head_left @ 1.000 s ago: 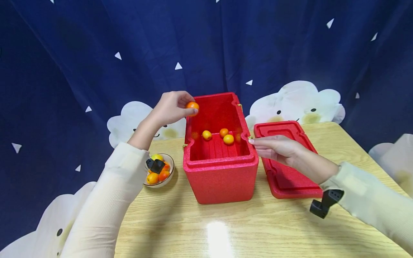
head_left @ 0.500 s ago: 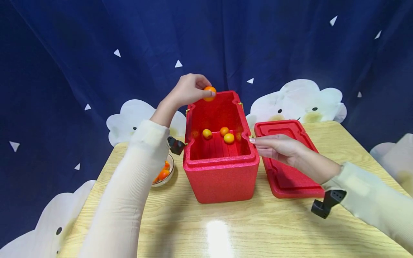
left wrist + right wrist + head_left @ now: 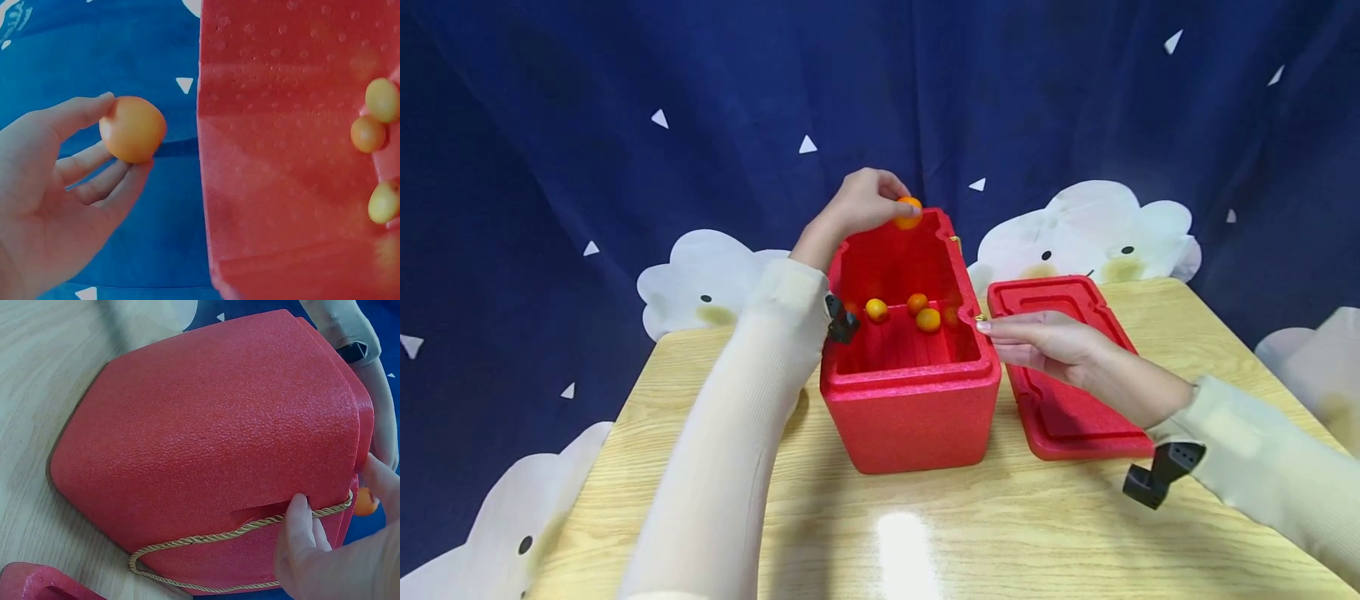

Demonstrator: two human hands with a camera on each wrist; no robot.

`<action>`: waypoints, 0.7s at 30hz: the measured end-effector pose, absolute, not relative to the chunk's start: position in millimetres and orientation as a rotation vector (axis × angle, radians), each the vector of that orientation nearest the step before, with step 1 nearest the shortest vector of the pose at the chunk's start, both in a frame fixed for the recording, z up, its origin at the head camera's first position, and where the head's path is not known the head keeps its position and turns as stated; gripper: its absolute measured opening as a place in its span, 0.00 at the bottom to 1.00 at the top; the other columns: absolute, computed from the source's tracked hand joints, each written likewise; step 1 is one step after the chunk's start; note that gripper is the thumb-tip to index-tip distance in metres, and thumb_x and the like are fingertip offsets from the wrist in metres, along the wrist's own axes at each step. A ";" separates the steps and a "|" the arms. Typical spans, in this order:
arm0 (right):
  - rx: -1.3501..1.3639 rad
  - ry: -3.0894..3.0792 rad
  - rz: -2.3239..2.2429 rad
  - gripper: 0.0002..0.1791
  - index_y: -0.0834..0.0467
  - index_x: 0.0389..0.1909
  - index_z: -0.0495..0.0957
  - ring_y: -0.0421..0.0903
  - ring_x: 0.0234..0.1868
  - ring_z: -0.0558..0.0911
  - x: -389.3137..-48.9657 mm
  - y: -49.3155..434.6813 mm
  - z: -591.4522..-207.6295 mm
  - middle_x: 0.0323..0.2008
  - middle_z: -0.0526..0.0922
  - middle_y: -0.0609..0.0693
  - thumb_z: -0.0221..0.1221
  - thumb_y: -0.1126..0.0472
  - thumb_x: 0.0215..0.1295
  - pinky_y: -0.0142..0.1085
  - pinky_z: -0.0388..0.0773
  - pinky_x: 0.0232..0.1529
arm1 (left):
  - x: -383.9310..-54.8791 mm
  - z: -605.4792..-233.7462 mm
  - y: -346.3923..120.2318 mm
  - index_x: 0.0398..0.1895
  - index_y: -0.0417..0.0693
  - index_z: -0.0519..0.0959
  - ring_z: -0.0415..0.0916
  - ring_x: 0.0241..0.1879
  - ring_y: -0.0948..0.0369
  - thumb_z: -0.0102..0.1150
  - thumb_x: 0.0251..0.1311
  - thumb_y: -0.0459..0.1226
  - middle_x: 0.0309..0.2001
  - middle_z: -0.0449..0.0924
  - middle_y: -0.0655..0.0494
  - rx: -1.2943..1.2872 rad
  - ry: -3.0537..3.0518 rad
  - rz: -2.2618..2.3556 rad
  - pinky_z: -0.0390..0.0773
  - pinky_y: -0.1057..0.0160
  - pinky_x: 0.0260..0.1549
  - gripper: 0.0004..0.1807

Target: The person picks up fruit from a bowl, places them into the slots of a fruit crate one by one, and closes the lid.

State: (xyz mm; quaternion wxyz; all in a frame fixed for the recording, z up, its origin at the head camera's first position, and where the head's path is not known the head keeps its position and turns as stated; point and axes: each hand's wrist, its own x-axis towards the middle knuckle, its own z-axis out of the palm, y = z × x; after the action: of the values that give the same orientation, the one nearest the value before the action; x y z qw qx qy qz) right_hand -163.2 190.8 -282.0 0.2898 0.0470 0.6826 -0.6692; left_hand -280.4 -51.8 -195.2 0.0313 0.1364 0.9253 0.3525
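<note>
Between thumb and fingertips, my left hand (image 3: 867, 202) pinches a small round orange fruit (image 3: 909, 215). In the head view it hangs over the far end of an uncovered red foam box (image 3: 917, 429); the left wrist view has the fruit (image 3: 132, 129) beside the box wall (image 3: 275, 187). My right hand (image 3: 1063, 343) grips the right rim, its thumb at the top edge and its fingers (image 3: 299, 525) against the outer side by a gold cord (image 3: 206, 538). Inside lie a yellow fruit (image 3: 876, 310), an orange one (image 3: 917, 303) and a yellow-orange one (image 3: 928, 321).
A red lid (image 3: 1060, 400) lies on the wooden table (image 3: 1075, 533) to the right of the box. My left sleeve (image 3: 722, 467) almost wholly hides a bowl at the left. A dark blue curtain (image 3: 737, 108) with cloud shapes hangs behind.
Carrying the orange fruit, my left hand has moved right and farther away over the box, and its sleeve now covers the bowl. The right hand stays at the rim.
</note>
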 end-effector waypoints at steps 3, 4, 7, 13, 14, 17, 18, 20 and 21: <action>0.134 1.826 -1.774 0.38 0.65 0.72 0.55 0.34 0.37 0.87 -161.4 189.9 -280.1 0.32 0.87 0.36 0.57 0.51 0.67 0.27 0.82 0.44 | -282.5 -199.1 -53.2 0.48 0.47 0.78 0.75 0.47 0.56 0.61 0.60 0.44 0.48 0.79 0.51 0.367 2.838 1.074 0.81 0.65 0.49 0.16; 0.143 1.828 -1.770 0.38 0.64 0.72 0.55 0.34 0.37 0.87 -161.0 189.7 -279.3 0.32 0.87 0.35 0.56 0.51 0.67 0.27 0.82 0.44 | -283.4 -200.3 -53.8 0.48 0.47 0.78 0.75 0.47 0.56 0.61 0.60 0.44 0.48 0.79 0.51 0.350 2.833 1.068 0.80 0.65 0.49 0.16; 0.167 1.837 -1.752 0.38 0.62 0.72 0.56 0.34 0.38 0.87 -159.8 189.7 -276.5 0.33 0.86 0.35 0.57 0.50 0.67 0.27 0.82 0.45 | -285.7 -202.4 -54.8 0.48 0.45 0.78 0.75 0.49 0.53 0.60 0.61 0.44 0.47 0.79 0.50 0.314 2.817 1.036 0.80 0.62 0.51 0.16; 0.166 1.839 -1.752 0.38 0.62 0.72 0.56 0.34 0.38 0.87 -160.8 189.8 -276.5 0.32 0.86 0.35 0.57 0.50 0.67 0.27 0.82 0.45 | -288.0 -203.7 -53.2 0.52 0.42 0.75 0.76 0.54 0.48 0.58 0.62 0.38 0.51 0.78 0.46 0.216 2.777 0.910 0.79 0.58 0.56 0.17; 0.160 1.838 -1.755 0.38 0.63 0.72 0.55 0.34 0.37 0.87 -161.4 189.9 -277.5 0.33 0.87 0.35 0.56 0.50 0.67 0.27 0.82 0.45 | -288.1 -203.8 -52.7 0.53 0.42 0.75 0.76 0.54 0.48 0.58 0.62 0.37 0.52 0.78 0.46 0.196 2.778 0.887 0.79 0.58 0.56 0.17; 0.150 1.842 -1.759 0.38 0.64 0.72 0.56 0.34 0.37 0.87 -163.1 190.5 -280.5 0.32 0.87 0.36 0.56 0.50 0.68 0.27 0.82 0.44 | -286.5 -201.7 -51.3 0.54 0.42 0.75 0.76 0.54 0.50 0.58 0.62 0.37 0.54 0.78 0.46 0.147 2.783 0.846 0.78 0.59 0.56 0.18; 0.145 1.842 -1.759 0.37 0.64 0.71 0.56 0.34 0.37 0.87 -163.4 190.6 -281.3 0.32 0.87 0.36 0.56 0.51 0.68 0.27 0.82 0.44 | -285.9 -200.6 -51.3 0.54 0.42 0.75 0.77 0.54 0.50 0.59 0.62 0.37 0.54 0.78 0.46 0.147 2.789 0.844 0.78 0.57 0.57 0.18; 0.137 1.839 -1.760 0.37 0.65 0.71 0.56 0.34 0.37 0.87 -163.9 191.0 -282.9 0.32 0.87 0.36 0.56 0.51 0.68 0.27 0.82 0.44 | -283.8 -197.6 -52.2 0.53 0.43 0.75 0.77 0.54 0.50 0.59 0.61 0.38 0.54 0.79 0.46 0.155 2.801 0.840 0.78 0.57 0.57 0.18; 0.138 1.839 -1.761 0.37 0.65 0.71 0.56 0.34 0.37 0.87 -164.0 191.3 -283.5 0.32 0.87 0.37 0.56 0.51 0.68 0.27 0.82 0.44 | -282.3 -195.2 -53.3 0.54 0.43 0.76 0.77 0.54 0.50 0.59 0.61 0.38 0.54 0.79 0.46 0.171 2.810 0.831 0.78 0.57 0.57 0.18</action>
State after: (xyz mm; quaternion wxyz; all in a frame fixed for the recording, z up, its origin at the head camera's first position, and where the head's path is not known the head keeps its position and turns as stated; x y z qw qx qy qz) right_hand -164.0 191.3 -283.5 0.2916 0.0519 0.6899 -0.6606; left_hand -282.3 -53.3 -195.2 0.1031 0.0581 0.9522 0.2817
